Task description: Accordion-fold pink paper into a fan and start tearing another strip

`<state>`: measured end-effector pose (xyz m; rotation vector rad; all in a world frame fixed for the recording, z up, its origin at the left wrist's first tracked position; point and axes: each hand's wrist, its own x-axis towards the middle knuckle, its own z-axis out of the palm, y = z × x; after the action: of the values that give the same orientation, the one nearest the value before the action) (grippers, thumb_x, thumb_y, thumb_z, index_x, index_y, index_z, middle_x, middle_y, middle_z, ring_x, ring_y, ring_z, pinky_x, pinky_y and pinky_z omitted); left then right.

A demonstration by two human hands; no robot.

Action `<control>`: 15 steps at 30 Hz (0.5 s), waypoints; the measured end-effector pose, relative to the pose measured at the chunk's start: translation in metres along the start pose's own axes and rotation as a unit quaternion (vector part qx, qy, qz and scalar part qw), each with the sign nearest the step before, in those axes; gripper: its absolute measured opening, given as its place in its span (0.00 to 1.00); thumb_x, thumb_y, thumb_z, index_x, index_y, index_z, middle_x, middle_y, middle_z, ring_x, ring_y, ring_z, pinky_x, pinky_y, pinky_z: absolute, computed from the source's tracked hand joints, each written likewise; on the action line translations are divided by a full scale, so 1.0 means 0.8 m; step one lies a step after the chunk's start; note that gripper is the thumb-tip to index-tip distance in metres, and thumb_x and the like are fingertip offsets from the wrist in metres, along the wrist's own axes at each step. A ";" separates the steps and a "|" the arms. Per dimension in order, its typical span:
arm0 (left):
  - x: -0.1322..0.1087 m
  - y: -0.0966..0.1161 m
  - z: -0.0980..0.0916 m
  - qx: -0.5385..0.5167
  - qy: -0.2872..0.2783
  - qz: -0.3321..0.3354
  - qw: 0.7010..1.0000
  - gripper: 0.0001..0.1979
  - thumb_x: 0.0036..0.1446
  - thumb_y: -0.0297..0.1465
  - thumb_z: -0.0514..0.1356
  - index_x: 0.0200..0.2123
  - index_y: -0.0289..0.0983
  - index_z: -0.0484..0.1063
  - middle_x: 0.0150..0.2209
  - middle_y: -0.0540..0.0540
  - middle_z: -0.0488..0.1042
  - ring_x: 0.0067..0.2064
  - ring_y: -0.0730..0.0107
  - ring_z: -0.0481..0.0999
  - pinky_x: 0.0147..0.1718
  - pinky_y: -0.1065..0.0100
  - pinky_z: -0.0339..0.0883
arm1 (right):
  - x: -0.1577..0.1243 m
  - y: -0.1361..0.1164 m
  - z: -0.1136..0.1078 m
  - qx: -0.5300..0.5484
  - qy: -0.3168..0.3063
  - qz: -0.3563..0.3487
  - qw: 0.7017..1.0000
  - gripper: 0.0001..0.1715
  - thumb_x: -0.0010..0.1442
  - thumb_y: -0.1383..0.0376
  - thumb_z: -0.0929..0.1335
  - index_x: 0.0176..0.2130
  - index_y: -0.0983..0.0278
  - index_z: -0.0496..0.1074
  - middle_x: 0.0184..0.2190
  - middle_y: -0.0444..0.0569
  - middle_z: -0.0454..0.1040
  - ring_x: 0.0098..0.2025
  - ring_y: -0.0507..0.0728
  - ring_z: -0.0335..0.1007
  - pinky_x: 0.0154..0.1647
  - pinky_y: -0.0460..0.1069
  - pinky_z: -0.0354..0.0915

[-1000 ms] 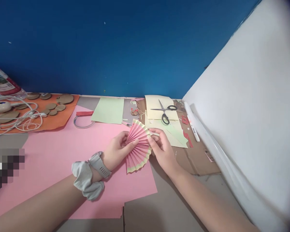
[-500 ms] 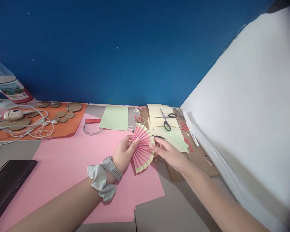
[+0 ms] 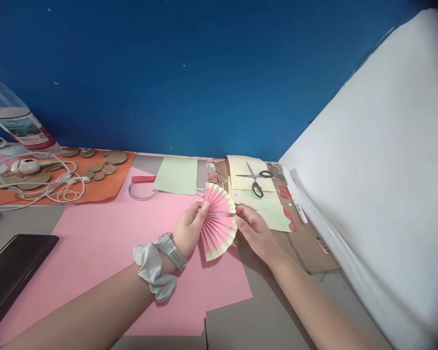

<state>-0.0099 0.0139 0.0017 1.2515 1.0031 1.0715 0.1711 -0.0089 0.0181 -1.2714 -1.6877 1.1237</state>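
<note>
A pleated paper fan (image 3: pixel 219 238), pink with a pale yellow-green rim, is spread into a half circle above the pink paper (image 3: pixel 105 253). My left hand (image 3: pixel 188 226) grips its gathered inner side, thumb on top of the pleats. Closed at the fan's outer rim is my right hand (image 3: pixel 255 231), its thumb and fingers around the edge beside a narrow slit that splits the pleats into an upper and a lower part. The fingertips behind the rim are partly hidden.
Scissors (image 3: pixel 255 177) lie spread on cream paper at the back, a marker (image 3: pixel 300 210) right of them. A green sheet (image 3: pixel 177 175) and tape roll (image 3: pixel 142 197) lie further left. At far left are a phone (image 3: pixel 18 272), tangled earphones (image 3: pixel 63 187), cardboard discs (image 3: pixel 115 157) and a bottle (image 3: pixel 24 126).
My right fingers have shifted slightly at the fan's rim, and the slit between the pleats shows more clearly. My left hand keeps its hold. The view has shifted a little.
</note>
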 end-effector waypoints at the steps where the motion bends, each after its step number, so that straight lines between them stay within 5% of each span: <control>1: 0.000 -0.001 0.000 -0.002 0.006 0.001 1.000 0.18 0.60 0.44 0.51 0.34 0.35 0.69 0.33 0.47 0.74 0.37 0.66 0.72 0.39 0.67 0.63 | -0.001 0.000 0.000 0.000 -0.002 -0.004 1.000 0.17 0.62 0.51 0.61 0.37 0.62 0.65 0.30 0.46 0.69 0.32 0.54 0.67 0.33 0.48 0.64; 8: 0.002 -0.005 -0.001 -0.023 0.016 -0.001 1.000 0.17 0.61 0.43 0.49 0.31 0.36 0.66 0.26 0.51 0.71 0.31 0.69 0.71 0.36 0.67 0.63 | -0.011 -0.010 0.011 -0.067 -0.064 -0.062 0.994 0.17 0.64 0.56 0.60 0.48 0.59 0.68 0.42 0.48 0.72 0.43 0.55 0.69 0.45 0.50 0.64; 12: 0.001 -0.006 -0.003 -0.035 0.008 0.012 0.999 0.17 0.61 0.43 0.50 0.32 0.36 0.68 0.32 0.49 0.73 0.37 0.68 0.70 0.41 0.67 0.61 | -0.016 -0.012 0.017 -0.101 -0.081 -0.102 0.986 0.24 0.66 0.54 0.56 0.59 0.57 0.60 0.54 0.49 0.68 0.53 0.56 0.64 0.52 0.53 0.61; 15: -0.002 -0.004 -0.002 -0.056 -0.046 0.004 0.997 0.18 0.61 0.43 0.51 0.35 0.35 0.72 0.35 0.47 0.75 0.40 0.65 0.71 0.45 0.64 0.62 | -0.019 -0.009 0.015 -0.115 -0.089 -0.127 0.981 0.32 0.65 0.48 0.51 0.60 0.58 0.60 0.53 0.51 0.69 0.52 0.58 0.65 0.50 0.54 0.62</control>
<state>-0.0115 0.0125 -0.0019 1.2022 0.8574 1.0529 0.1617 -0.0268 0.0204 -1.0750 -2.0978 0.9324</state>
